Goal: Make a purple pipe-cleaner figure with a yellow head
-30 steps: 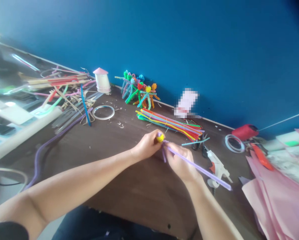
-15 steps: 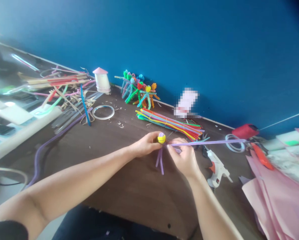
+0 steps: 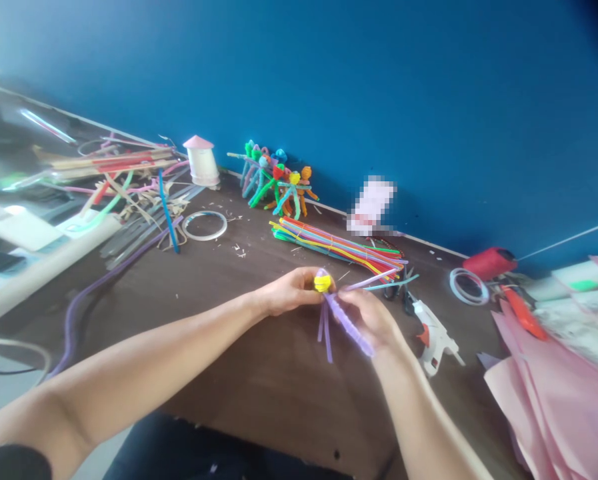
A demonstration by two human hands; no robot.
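My left hand (image 3: 291, 292) grips a small yellow pompom (image 3: 323, 283) with a lavender pipe cleaner (image 3: 346, 327) wound around it. My right hand (image 3: 371, 319) pinches the pipe cleaner just right of the pompom. Two thin lavender ends hang below the pompom, a thicker doubled length slants down to the right, and a short end points up to the right. My fingers hide part of the winding.
A white glue gun (image 3: 433, 337) and black scissors (image 3: 401, 295) lie right of my right hand. Behind my hands are a bundle of coloured pipe cleaners (image 3: 336, 245) and pipe-cleaner figures (image 3: 279, 181). Pink paper (image 3: 549, 393) covers the right side of the dark wooden table (image 3: 273, 393).
The long lavender pipe cleaner has swung from lower right, through pointing right, and now folds downward beside my right hand. The pompom stays in my left hand.
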